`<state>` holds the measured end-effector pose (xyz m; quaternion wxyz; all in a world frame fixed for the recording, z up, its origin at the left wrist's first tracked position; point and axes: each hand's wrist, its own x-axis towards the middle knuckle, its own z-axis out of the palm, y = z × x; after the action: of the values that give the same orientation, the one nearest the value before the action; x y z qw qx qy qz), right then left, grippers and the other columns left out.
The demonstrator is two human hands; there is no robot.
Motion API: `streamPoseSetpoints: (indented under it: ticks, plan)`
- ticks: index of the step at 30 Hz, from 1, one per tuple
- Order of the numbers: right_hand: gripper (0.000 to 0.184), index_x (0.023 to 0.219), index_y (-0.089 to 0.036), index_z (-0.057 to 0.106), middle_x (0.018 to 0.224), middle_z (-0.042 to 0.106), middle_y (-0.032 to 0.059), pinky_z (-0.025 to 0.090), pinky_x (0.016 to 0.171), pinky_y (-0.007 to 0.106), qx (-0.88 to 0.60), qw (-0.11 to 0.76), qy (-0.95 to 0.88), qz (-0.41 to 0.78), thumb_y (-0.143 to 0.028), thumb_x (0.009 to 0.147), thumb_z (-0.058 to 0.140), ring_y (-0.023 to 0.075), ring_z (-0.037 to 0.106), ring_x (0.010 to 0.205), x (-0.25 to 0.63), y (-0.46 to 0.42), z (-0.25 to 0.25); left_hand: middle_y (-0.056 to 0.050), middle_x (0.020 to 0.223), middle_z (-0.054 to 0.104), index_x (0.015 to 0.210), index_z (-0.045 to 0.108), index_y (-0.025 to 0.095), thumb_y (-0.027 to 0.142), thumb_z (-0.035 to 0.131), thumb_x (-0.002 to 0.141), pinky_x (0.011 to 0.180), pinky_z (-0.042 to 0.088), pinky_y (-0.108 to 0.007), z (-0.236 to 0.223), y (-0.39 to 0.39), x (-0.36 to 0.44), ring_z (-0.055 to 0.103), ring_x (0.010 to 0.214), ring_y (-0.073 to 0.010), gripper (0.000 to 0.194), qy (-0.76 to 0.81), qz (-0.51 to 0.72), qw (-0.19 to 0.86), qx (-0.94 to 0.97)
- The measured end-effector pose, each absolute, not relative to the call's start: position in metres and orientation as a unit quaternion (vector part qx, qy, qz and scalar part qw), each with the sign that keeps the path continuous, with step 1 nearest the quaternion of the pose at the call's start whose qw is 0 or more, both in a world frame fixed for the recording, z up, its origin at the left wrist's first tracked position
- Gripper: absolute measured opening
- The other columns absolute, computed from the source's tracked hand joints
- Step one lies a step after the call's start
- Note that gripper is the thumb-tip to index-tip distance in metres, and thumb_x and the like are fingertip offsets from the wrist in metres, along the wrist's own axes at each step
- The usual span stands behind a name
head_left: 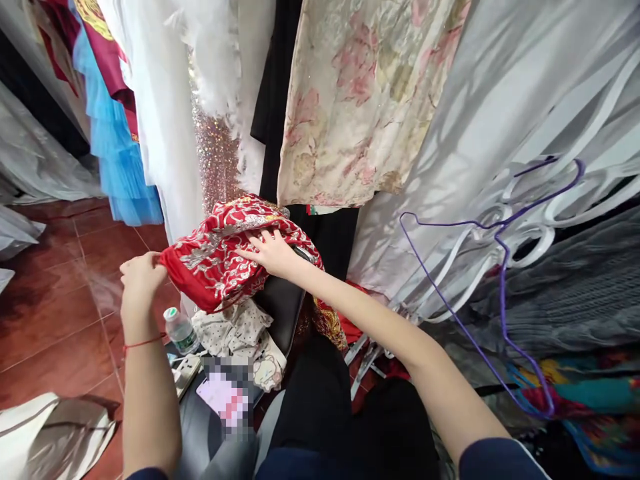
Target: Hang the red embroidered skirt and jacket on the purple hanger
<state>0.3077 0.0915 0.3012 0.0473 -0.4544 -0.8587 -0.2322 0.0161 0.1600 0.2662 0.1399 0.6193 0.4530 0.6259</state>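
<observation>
A red garment with silver and gold embroidery [200,250] lies bunched over a dark seat [283,310] in the middle of the head view. My left hand [141,279] is closed on the plain red edge at the garment's left end, pulling that edge out to the side. My right hand [273,253] rests on the embroidered cloth with its fingers spread and flat. Below the garment lies a white dotted cloth [233,333]. Part of the red garment hangs down behind my right forearm.
A water bottle [181,330], a power strip [187,373] and a partly blurred phone [220,397] are near my left forearm. A purple hanger [504,267] hangs from a white metal rack [595,133] at right. A floral garment [365,100] and a blue tulle dress [113,153] hang ahead.
</observation>
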Motion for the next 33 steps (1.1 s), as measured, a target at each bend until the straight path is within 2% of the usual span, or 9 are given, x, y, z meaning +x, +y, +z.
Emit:
streamPoseSetpoints:
  ticks: [2, 4, 8, 12, 15, 19, 24, 27, 33]
  plan:
    - [0.062, 0.152, -0.03, 0.044, 0.159, 0.039, 0.0162, 0.04, 0.102, 0.063, -0.443, 0.044, -0.861, -0.247, -0.007, 0.094, 0.041, 0.0401, 0.046, 0.132, 0.31, 0.09, 0.293, -0.008, 0.079, 0.066, 0.082, 0.068, 0.018, 0.019, 0.063, 0.074, 0.108, 0.023, -0.075, 0.268, 0.15, 0.032, 0.05, 0.121, -0.0467, 0.009, 0.542, 0.59, 0.082, 0.593]
    - [0.067, 0.154, -0.029, 0.039, 0.16, 0.038, 0.0171, 0.039, 0.102, 0.062, -0.429, 0.055, -0.864, -0.256, -0.01, 0.091, 0.049, 0.0414, 0.044, 0.133, 0.317, 0.091, 0.289, -0.013, 0.116, 0.068, 0.112, 0.067, 0.015, 0.026, 0.049, 0.089, 0.11, 0.03, -0.069, 0.278, 0.139, 0.06, 0.051, 0.127, -0.0428, 0.031, 0.532, 0.579, 0.049, 0.616]
    - [0.056, 0.149, -0.028, 0.047, 0.156, 0.044, 0.0156, 0.034, 0.105, 0.065, -0.418, 0.087, -0.865, -0.262, -0.017, 0.095, 0.05, 0.0406, 0.043, 0.133, 0.326, 0.093, 0.28, -0.012, 0.153, 0.049, 0.139, 0.054, 0.019, 0.041, 0.047, 0.095, 0.123, 0.024, -0.048, 0.285, 0.13, 0.128, 0.038, 0.146, -0.0304, 0.05, 0.417, 0.537, -0.009, 0.734]
    - [0.04, 0.128, -0.02, 0.067, 0.138, 0.061, 0.0145, 0.033, 0.108, 0.063, -0.427, 0.094, -0.861, -0.26, -0.015, 0.097, 0.044, 0.0365, 0.048, 0.127, 0.324, 0.095, 0.267, -0.016, 0.164, 0.031, 0.154, 0.035, 0.011, 0.038, 0.031, 0.1, 0.126, 0.016, -0.046, 0.248, 0.136, 0.168, 0.022, 0.155, -0.0272, 0.061, 0.487, 0.432, 0.035, 0.758]
    - [0.04, 0.124, -0.018, 0.07, 0.133, 0.065, 0.0141, 0.031, 0.111, 0.062, -0.43, 0.102, -0.856, -0.268, -0.013, 0.099, 0.039, 0.0333, 0.05, 0.126, 0.322, 0.096, 0.258, -0.019, 0.167, 0.02, 0.158, 0.023, 0.004, 0.036, 0.028, 0.1, 0.127, 0.012, -0.044, 0.216, 0.131, 0.167, 0.013, 0.157, -0.0261, 0.066, 0.502, 0.393, 0.032, 0.77]
    - [0.039, 0.123, -0.021, 0.071, 0.133, 0.066, 0.012, 0.029, 0.113, 0.06, -0.432, 0.121, -0.855, -0.262, -0.017, 0.102, 0.038, 0.0316, 0.049, 0.129, 0.32, 0.093, 0.255, -0.018, 0.167, 0.02, 0.158, 0.025, 0.008, 0.038, 0.033, 0.1, 0.126, 0.017, -0.049, 0.195, 0.107, 0.148, 0.016, 0.156, -0.0284, 0.066, 0.478, 0.374, 0.033, 0.794]
    - [0.039, 0.122, -0.027, 0.072, 0.127, 0.072, 0.0066, 0.024, 0.115, 0.059, -0.476, 0.17, -0.843, -0.183, -0.014, 0.099, 0.043, 0.0311, 0.052, 0.128, 0.312, 0.08, 0.267, -0.018, 0.136, 0.062, 0.131, 0.058, 0.013, 0.035, 0.046, 0.095, 0.112, 0.042, -0.046, 0.208, 0.077, 0.127, 0.057, 0.13, -0.0292, 0.043, 0.468, 0.471, 0.049, 0.746]
    - [0.045, 0.13, -0.026, 0.068, 0.123, 0.074, 0.0039, 0.026, 0.116, 0.052, -0.521, 0.244, -0.81, -0.11, -0.008, 0.096, 0.046, 0.026, 0.057, 0.125, 0.304, 0.071, 0.277, -0.012, 0.118, 0.065, 0.112, 0.06, 0.016, 0.028, 0.043, 0.095, 0.105, 0.047, -0.041, 0.227, 0.067, 0.116, 0.061, 0.114, -0.0244, 0.027, 0.462, 0.633, 0.029, 0.621]
    - [0.038, 0.122, -0.022, 0.071, 0.111, 0.078, 0.003, 0.045, 0.103, 0.034, -0.528, 0.483, -0.698, -0.017, -0.013, 0.095, 0.046, 0.0193, 0.071, 0.1, 0.303, 0.063, 0.297, -0.013, 0.124, 0.05, 0.113, 0.04, 0.019, 0.014, 0.031, 0.088, 0.112, 0.037, -0.045, 0.237, 0.062, 0.112, 0.051, 0.122, -0.0243, 0.028, 0.462, 0.803, -0.018, 0.375]
